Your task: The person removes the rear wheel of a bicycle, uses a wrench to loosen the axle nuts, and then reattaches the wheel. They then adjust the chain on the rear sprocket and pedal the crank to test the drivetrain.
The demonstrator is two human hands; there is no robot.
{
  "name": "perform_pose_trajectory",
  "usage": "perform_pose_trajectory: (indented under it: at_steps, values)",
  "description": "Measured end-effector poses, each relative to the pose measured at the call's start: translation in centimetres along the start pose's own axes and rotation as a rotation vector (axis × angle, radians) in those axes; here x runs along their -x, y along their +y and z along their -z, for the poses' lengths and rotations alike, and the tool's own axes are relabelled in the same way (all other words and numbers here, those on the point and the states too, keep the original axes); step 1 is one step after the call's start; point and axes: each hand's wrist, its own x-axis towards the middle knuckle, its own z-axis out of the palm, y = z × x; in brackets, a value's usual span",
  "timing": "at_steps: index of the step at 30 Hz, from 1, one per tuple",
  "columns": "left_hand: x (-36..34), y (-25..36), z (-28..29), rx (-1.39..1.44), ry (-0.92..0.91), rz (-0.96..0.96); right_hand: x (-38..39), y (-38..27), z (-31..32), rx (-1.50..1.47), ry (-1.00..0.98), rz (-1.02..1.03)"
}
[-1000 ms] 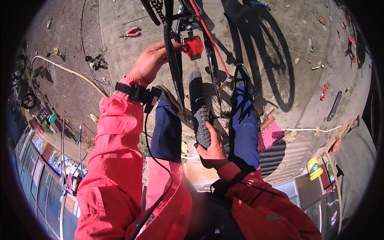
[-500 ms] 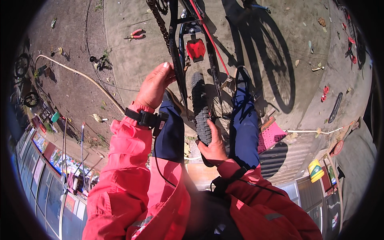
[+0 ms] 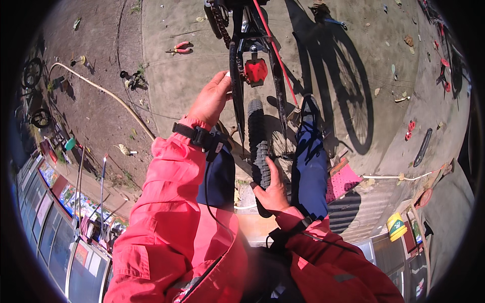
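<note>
The knobby tire [image 3: 259,146] stands between your knees, its wheel seemingly still in the bike frame [image 3: 237,70]. Your right hand [image 3: 273,189] has its fingers wrapped over the tread. Your left hand [image 3: 211,98], above the tire, is curled on the frame near the chain [image 3: 218,22]; the exact grip is hard to read. Pliers [image 3: 178,48] lie untouched, left of the frame.
</note>
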Motion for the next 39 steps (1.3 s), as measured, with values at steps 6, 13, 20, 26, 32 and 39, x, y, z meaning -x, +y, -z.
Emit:
perform_pose_trajectory:
  at_steps: [6,13,20,26,32,39]
  values:
    - [-0.7,-0.2,0.4,-0.035,0.007,-0.035,-0.3,-0.2,0.3,0.009,-0.008,0.01]
    - [-1.4,-2.2,0.5,-0.095,-0.021,-0.149,-0.5,-0.4,0.8,0.018,-0.017,-0.039]
    - [0.7,-3.7,-0.1,0.006,0.037,-0.096,-2.0,-1.2,1.3,0.138,0.023,-0.064]
    - [2.4,-3.2,-0.6,0.021,0.063,-0.106,-3.1,-2.2,1.5,0.132,-0.102,-0.108]
    - [1.4,-2.2,0.0,0.049,0.009,-0.056,-4.8,-2.8,0.7,0.127,-0.087,0.038]
    - [0.2,-1.0,0.2,0.054,-0.034,-0.049,-7.0,-3.8,0.9,0.151,-0.133,-0.092]
